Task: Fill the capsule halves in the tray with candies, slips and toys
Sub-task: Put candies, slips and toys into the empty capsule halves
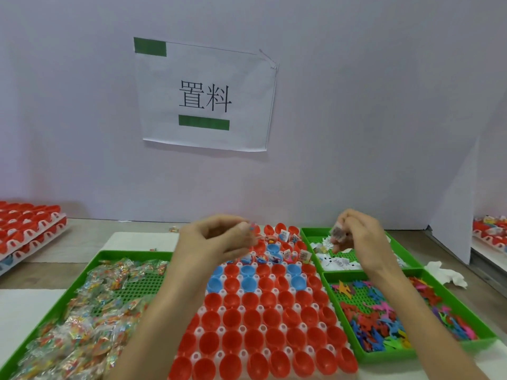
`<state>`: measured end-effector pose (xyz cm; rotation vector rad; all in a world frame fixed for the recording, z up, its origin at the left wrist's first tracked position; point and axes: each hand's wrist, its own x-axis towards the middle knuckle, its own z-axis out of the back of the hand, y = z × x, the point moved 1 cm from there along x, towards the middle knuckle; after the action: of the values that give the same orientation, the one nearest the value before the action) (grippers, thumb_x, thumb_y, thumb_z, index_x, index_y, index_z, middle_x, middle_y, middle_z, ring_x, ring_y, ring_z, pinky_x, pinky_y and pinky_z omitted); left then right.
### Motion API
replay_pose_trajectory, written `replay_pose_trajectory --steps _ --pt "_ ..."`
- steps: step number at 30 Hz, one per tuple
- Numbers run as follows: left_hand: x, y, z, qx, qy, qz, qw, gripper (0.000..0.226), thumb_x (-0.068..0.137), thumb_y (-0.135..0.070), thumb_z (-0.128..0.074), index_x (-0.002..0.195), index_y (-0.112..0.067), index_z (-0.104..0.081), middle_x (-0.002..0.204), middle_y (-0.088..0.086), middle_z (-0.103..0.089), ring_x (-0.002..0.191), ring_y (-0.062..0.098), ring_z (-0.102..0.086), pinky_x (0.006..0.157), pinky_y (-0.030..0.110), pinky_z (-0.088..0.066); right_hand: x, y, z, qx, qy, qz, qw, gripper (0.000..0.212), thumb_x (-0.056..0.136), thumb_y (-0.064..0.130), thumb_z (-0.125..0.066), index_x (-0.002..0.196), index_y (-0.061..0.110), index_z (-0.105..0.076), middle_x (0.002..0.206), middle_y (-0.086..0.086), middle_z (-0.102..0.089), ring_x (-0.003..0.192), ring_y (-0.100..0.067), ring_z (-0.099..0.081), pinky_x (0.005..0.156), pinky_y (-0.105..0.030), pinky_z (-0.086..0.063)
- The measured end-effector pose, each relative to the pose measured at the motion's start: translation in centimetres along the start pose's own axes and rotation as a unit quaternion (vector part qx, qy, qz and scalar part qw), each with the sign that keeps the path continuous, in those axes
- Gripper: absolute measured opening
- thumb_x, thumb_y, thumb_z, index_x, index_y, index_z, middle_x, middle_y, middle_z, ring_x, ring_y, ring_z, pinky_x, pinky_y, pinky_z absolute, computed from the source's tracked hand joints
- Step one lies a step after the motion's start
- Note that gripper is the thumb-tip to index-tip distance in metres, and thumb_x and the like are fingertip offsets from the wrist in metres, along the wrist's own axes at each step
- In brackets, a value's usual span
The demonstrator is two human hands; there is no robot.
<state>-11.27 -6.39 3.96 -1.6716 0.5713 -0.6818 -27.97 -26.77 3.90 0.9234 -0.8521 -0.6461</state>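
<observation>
A white tray [341, 329] of red and blue capsule halves [264, 319] fills the centre of the table. Only its far rows hold slips and small items; the near rows are empty cups. My left hand [216, 239] hovers over the tray's far left part, fingers pinched on a small candy packet. My right hand [354, 231] is raised over the green slip tray [310, 232], closed on a bunch of paper slips. Wrapped candies [90, 305] fill the green tray on the left. Small colourful toys [384, 316] lie in the green tray [411, 355] on the right.
A white partition wall with a paper sign [205, 97] stands right behind the trays. Stacked trays of red capsules [27, 226] sit at the far left, more at the far right edge [491, 229]. A crumpled white tissue [447, 272] lies right of the slip tray.
</observation>
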Motion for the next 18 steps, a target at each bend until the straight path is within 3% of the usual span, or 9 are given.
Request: replay_pose_trajectory --steps 3,6,8,12,15,18 --pt "-1.0 -0.1 -2.1 -0.003 0.043 0.017 0.999 0.01 0.083 -0.02 -0.076 0.091 -0.014 -0.079 0.086 0.007 -0.079 0.081 0.022 -0.077 0.067 0.021 -0.06 -2.9 4.9 -1.0 0.033 0.11 0.086 0.99 0.02 0.082 0.022 -0.042 0.063 0.019 -0.049 0.064 -0.008 -0.058 0.057 -0.018 -0.057 0.058 -0.036 -0.051" --pt "-1.9 -0.3 -3.3 0.002 0.08 0.021 0.997 0.009 0.082 -0.023 -0.076 0.089 -0.019 -0.082 0.086 0.006 -0.079 0.08 0.02 -0.077 0.068 0.02 -0.059 -4.4 7.3 -1.2 0.015 0.159 0.129 0.979 0.016 0.081 0.021 -0.044 0.067 0.018 -0.05 0.061 -0.006 -0.06 0.053 -0.017 -0.059 0.055 -0.036 -0.052" --pt "-2.3 -0.6 -3.9 -0.008 0.095 0.017 0.995 0.012 0.08 -0.027 -0.076 0.089 -0.022 -0.082 0.087 0.006 -0.079 0.082 0.02 -0.077 0.07 0.02 -0.059 -4.6 7.7 -1.0 0.0 0.169 0.143 0.975 0.013 0.081 0.02 -0.05 0.069 0.02 -0.055 0.061 -0.004 -0.06 0.052 -0.017 -0.058 0.053 -0.034 -0.052" --pt "-2.7 -0.7 -4.8 -0.047 0.102 0.015 0.994 0.016 0.082 -0.028 -0.074 0.095 -0.023 -0.081 0.094 0.009 -0.079 0.089 0.024 -0.077 0.073 0.021 -0.06 -4.5 7.3 -1.0 -0.033 0.16 0.171 0.971 0.017 0.092 0.016 -0.066 0.082 0.029 -0.068 0.068 -0.005 -0.065 0.06 -0.025 -0.063 0.06 -0.045 -0.055" --pt "-2.7 -0.8 -5.3 -0.093 0.096 0.027 0.991 0.025 0.078 -0.037 -0.07 0.095 -0.023 -0.082 0.1 0.009 -0.079 0.093 0.024 -0.077 0.075 0.023 -0.06 -4.1 6.7 -1.2 -0.036 0.127 0.184 0.974 0.015 0.092 0.016 -0.069 0.099 0.029 -0.068 0.069 0.002 -0.066 0.063 -0.017 -0.066 0.064 -0.037 -0.057" --pt "-2.7 -0.6 -5.4 -0.072 0.102 0.008 0.992 0.025 0.073 -0.037 -0.075 0.096 -0.027 -0.081 0.1 0.007 -0.079 0.095 0.023 -0.076 0.076 0.022 -0.06 -4.1 6.4 -1.5 -0.036 0.116 0.19 0.974 0.014 0.092 0.02 -0.07 0.102 0.03 -0.067 0.07 0.003 -0.067 0.065 -0.014 -0.067 0.064 -0.029 -0.057"
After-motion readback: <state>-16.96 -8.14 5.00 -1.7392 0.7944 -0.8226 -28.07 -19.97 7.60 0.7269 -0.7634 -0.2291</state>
